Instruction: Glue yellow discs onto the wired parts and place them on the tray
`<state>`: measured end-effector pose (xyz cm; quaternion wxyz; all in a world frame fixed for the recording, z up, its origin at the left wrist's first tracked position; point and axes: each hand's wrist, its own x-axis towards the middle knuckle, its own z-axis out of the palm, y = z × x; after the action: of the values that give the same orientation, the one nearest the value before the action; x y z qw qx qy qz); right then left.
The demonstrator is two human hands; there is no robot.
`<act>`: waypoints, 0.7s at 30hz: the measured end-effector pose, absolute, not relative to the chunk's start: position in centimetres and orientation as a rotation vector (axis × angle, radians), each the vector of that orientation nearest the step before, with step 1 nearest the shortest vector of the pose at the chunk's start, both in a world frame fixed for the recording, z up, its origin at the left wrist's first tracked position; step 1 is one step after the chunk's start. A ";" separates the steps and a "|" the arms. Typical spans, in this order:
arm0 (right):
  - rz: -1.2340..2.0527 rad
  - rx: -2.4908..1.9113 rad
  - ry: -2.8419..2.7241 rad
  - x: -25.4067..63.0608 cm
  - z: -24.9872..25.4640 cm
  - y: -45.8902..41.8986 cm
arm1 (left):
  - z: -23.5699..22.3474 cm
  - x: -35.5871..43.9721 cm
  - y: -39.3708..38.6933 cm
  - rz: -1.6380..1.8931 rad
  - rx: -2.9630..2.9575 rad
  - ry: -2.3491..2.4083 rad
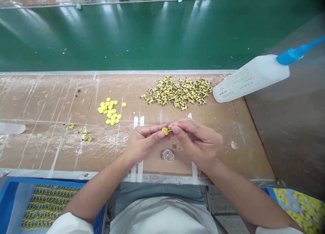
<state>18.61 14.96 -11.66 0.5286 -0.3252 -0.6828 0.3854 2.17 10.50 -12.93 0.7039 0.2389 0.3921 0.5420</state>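
Note:
My left hand [147,139] pinches a small yellow disc [165,131] between thumb and fingers, above the cardboard-covered bench. From the other side my right hand [199,139] closes thumb and forefinger on a tiny yellow-and-dark figure [170,129] that meets the disc. Whether the two are joined I cannot tell. Just below the hands a small clear glass cup [168,155] stands on the cardboard. Beyond them lies a heap of little yellow-and-dark figures [177,92]. A loose cluster of yellow discs [110,110] is to the left of it.
Several disc-and-figure pieces [85,133] lie at left. A white bottle with a blue nozzle [251,78] leans at right. A green surface [152,38] runs behind the bench. Below the front edge are a blue tray [10,186] of rowed pieces and more yellow discs [302,207].

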 end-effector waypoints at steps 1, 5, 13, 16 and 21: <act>0.921 -0.772 -1.630 18.6 -11.7 15.0 | -12.9 2.2 10.5 1.206 0.533 0.871; 0.918 -0.765 -1.626 18.5 -11.7 15.1 | -12.8 2.2 10.5 1.207 0.534 0.878; 0.901 -0.755 -1.641 18.6 -11.8 15.1 | -12.8 2.2 10.5 1.216 0.547 0.880; 0.869 -0.740 -1.657 18.5 -11.8 15.1 | -12.9 2.2 10.5 1.219 0.547 0.884; 0.818 -0.708 -1.678 18.4 -11.5 15.2 | -13.1 2.1 10.5 1.234 0.558 0.873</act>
<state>18.41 15.20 -11.54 0.5417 -0.2982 -0.7063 0.3446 2.15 10.51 -13.06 0.6925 0.2497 0.3909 0.5525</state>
